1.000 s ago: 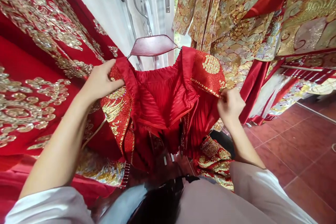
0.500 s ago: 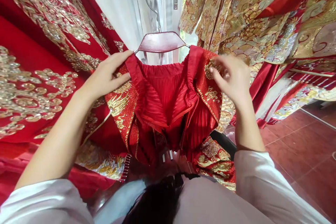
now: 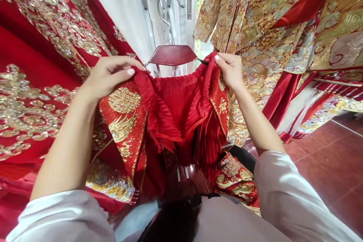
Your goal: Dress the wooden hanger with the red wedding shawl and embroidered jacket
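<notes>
A red pleated skirt (image 3: 178, 89) with gold-embroidered panels hangs by its waistband from a hanger (image 3: 173, 55) with a dark red centre plate and a metal hook. My left hand (image 3: 109, 75) is closed on the waistband's left end, thumb in front and fingers behind. At the right end, my right hand (image 3: 230, 69) pinches the gathered waistband beside the hanger's dark clip. Below the hands, the skirt's front sags open in folds, and its lower part is partly hidden in shadow.
Red garments with silver beading (image 3: 31, 117) hang close on the left. Gold brocade garments (image 3: 255, 38) hang on the right. A red and gold embroidered cloth (image 3: 235, 174) lies low by a dark edge. Reddish floor tiles (image 3: 326, 162) show at right.
My right hand has moved left from the embroidered panel to the waistband and now pinches it. My left hand has shifted slightly left and down. The hanger plate has tilted and sits lower.
</notes>
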Tool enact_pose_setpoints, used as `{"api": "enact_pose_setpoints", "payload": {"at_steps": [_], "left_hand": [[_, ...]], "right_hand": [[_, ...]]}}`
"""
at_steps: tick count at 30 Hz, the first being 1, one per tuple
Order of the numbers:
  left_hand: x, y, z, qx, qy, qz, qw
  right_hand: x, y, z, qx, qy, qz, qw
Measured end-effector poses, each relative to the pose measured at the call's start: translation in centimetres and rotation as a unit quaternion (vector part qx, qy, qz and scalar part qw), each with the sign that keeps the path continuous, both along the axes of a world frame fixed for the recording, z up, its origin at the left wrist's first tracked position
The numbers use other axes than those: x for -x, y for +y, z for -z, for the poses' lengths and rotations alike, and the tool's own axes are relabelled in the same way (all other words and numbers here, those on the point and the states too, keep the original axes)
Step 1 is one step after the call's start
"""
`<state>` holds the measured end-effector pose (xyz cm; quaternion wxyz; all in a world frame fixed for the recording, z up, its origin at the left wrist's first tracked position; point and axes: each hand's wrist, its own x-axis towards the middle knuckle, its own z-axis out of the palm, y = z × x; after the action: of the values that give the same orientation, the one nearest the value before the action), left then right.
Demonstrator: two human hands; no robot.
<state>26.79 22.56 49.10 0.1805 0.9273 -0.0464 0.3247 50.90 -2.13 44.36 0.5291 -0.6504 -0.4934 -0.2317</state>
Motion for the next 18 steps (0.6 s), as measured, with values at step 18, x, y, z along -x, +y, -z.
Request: {"api": "enact_pose_setpoints", "payload": {"at_steps": [18], "left_hand": [[-2.3, 0.8, 0.0, 0.22, 0.173, 0.008, 0.96]], "right_hand": [[-1.4, 0.6, -5.1, 0.299, 0.225, -0.192, 0.907]]}}
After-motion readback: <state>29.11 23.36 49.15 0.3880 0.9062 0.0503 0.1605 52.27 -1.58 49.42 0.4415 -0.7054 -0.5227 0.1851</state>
